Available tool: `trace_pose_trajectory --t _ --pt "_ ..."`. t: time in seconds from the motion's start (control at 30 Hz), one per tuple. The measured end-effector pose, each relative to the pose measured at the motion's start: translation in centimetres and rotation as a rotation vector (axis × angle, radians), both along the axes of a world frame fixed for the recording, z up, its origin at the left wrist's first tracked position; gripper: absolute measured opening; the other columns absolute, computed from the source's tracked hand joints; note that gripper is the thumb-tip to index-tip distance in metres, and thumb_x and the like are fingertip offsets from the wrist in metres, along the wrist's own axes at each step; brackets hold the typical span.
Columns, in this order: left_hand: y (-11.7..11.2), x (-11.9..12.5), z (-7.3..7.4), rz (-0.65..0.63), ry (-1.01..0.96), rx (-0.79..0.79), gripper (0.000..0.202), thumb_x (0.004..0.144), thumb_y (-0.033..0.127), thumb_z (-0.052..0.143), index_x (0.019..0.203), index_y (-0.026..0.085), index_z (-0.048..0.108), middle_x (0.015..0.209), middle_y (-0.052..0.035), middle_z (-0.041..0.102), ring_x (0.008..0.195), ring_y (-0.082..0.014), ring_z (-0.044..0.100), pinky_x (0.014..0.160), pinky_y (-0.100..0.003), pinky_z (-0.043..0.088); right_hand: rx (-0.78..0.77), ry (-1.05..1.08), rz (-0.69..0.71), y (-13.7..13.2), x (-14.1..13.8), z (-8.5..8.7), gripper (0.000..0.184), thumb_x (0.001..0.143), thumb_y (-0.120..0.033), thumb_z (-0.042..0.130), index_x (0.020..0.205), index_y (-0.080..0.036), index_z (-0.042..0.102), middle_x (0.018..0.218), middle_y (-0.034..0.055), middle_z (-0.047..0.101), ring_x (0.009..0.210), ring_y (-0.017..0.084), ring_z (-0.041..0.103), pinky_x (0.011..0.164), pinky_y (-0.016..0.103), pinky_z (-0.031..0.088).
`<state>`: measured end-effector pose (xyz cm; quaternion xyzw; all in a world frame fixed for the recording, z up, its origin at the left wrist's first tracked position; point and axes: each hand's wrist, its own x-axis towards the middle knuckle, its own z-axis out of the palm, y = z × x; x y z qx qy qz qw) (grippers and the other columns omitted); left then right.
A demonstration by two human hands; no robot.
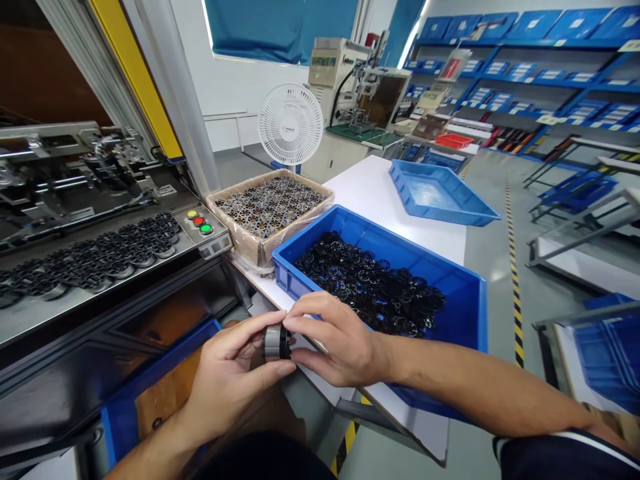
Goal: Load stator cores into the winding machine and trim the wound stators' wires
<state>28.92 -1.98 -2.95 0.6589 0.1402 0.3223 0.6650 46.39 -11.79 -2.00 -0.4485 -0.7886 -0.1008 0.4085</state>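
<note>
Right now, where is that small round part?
Low in the head view, the small round part is pinched between left hand and right hand, beside the blue bin.

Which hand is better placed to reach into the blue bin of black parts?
Right, probably. The right hand is beside the blue bin, with the black parts just beyond it. The left hand, also holding the small round part, is farther, toward the machine.

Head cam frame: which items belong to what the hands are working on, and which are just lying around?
In use: left hand and right hand, both gripping a small round part; blue bin of black ring parts beside them; probably the rows of parts on the machine and the cardboard box.
Lying about: white fan, shallow blue tray, shelving.
</note>
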Motion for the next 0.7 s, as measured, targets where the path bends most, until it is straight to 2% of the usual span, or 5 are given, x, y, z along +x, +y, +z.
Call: trace_pose_trajectory --t 0.1,0.27,0.53,0.7 --pt "0.06 0.06 0.19 0.003 -0.010 -0.014 0.053 0.062 0.002 0.082 0.106 0.031 0.075 0.098 0.0039 0.079 0.087 -0.0128 0.075 0.078 -0.011 0.057 0.004 -0.039 -0.010 -0.03 0.07 0.06 0.033 0.090 -0.019 0.060 0.121 -0.013 0.053 0.107 0.0138 0.061 0.102 0.022 0.060 0.084 0.042 0.057" --pt "0.06 0.00 0.43 -0.013 -0.027 -0.039 0.055 0.060 -0.001 0.082 0.106 0.029 0.075 0.099 0.0026 0.079 0.088 -0.0154 0.075 0.079 -0.013 0.058 0.063 -0.058 0.001 0.03 0.15 0.07 0.032 0.089 -0.023 0.062 0.116 -0.006 0.057 0.102 0.0163 0.063 0.099 0.023 0.059 0.083 0.041 0.057" --pt "-0.02 -0.34 0.55 -0.126 -0.015 -0.100 0.056 0.064 0.000 0.080 0.109 0.033 0.074 0.100 0.0034 0.079 0.088 -0.0170 0.076 0.077 -0.016 0.059 0.164 -0.195 0.004 0.06 0.53 0.17 0.036 0.088 -0.030 0.065 0.111 -0.002 0.062 0.095 0.0162 0.066 0.095 0.024 0.062 0.077 0.039 0.056" --pt "0.19 -0.40 0.19 -0.155 0.034 -0.079 0.055 0.065 0.005 0.082 0.111 0.033 0.073 0.101 0.0021 0.079 0.089 -0.0178 0.075 0.078 -0.017 0.059 0.174 -0.230 0.027 -0.02 0.47 0.15 0.027 0.089 -0.026 0.064 0.108 -0.007 0.064 0.096 0.0122 0.068 0.095 0.022 0.063 0.076 0.036 0.057"
